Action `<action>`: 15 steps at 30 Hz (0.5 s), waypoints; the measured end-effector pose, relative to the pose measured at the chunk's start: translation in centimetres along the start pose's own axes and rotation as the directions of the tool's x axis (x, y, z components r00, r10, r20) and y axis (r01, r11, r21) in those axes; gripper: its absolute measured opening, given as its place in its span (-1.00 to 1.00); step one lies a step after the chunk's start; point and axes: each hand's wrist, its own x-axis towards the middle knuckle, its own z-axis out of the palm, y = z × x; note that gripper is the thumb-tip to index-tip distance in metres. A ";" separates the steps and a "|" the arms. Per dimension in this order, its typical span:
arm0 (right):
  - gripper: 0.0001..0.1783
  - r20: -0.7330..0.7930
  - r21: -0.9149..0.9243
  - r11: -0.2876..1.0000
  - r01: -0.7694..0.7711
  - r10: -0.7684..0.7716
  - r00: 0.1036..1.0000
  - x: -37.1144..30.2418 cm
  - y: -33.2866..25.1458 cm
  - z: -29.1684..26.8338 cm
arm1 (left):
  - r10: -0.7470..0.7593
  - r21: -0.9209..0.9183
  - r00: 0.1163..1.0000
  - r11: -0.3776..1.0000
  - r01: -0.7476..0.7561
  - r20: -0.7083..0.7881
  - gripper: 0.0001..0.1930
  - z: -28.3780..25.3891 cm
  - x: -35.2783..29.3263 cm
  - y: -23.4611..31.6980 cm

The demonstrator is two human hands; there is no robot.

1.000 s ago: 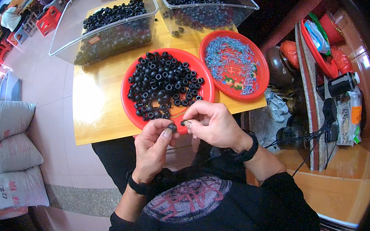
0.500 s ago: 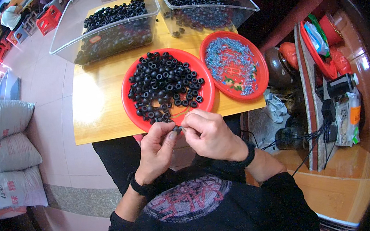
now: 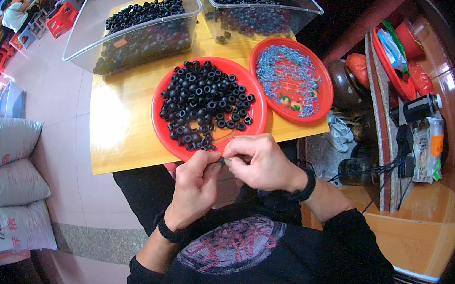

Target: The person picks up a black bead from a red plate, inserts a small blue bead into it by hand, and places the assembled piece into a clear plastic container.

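Just past the table's front edge, my left hand and my right hand meet with pinched fingertips. Between them sits a small black ring-shaped cap, mostly covered by the fingers; my left thumb and forefinger grip it. My right fingertips press together at its other side, and what they hold is too small to make out. Directly beyond the hands stands a round red tray heaped with similar black caps. To its right, a second red tray carries tiny bluish clear pieces.
Two clear plastic bins full of black caps stand at the back of the yellow wooden table. Stacked white sacks line the floor at left. Right of the table are shelves with cables, a jar and bags. Red stools and people appear far left.
My fingertips have closed further over the black cap, so less of it shows. The whole view has shifted slightly; trays and bins stay in place.
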 end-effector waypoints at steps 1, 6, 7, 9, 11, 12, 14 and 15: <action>-0.90 0.002 0.002 1.000 -0.001 0.001 1.000 0.1 0.2 0.3 | -0.014 0.014 1.000 1.000 0.013 0.011 -0.90 0.0 0.0 0.0; -0.96 0.081 0.088 0.993 -0.081 0.074 0.994 0.6 0.7 -0.2 | -0.163 -0.080 0.987 0.983 0.163 0.001 -0.87 0.2 -0.2 -0.4; -0.98 0.225 0.279 0.880 -0.384 0.329 0.917 0.8 0.5 -0.6 | -0.243 -0.160 0.970 0.957 0.241 0.010 -0.87 0.2 -0.2 -0.3; -0.96 0.269 0.399 0.822 -0.407 0.319 0.909 1.2 1.2 -0.8 | -0.198 -0.130 0.980 0.972 0.198 0.014 -0.86 0.1 0.0 -0.2; -0.91 0.363 0.586 0.658 -0.474 0.310 0.879 1.2 2.0 -0.9 | -0.149 -0.102 0.989 0.983 0.151 0.023 -0.86 0.0 0.2 -0.2; -0.82 0.422 0.585 0.648 -0.487 0.269 0.866 1.0 2.5 -1.0 | -0.022 -0.017 0.999 1.000 0.023 0.025 -0.83 -0.2 0.3 -0.3; -0.79 0.443 0.657 0.565 -0.499 0.246 0.862 0.7 2.7 -0.7 | 0.070 0.008 0.997 0.998 -0.070 0.014 -0.77 -0.1 0.1 -0.2; -0.74 0.465 0.718 0.472 -0.512 0.224 0.857 0.4 2.9 -0.6 | 0.078 0.007 0.997 0.997 -0.079 0.018 -0.77 0.1 0.1 -0.3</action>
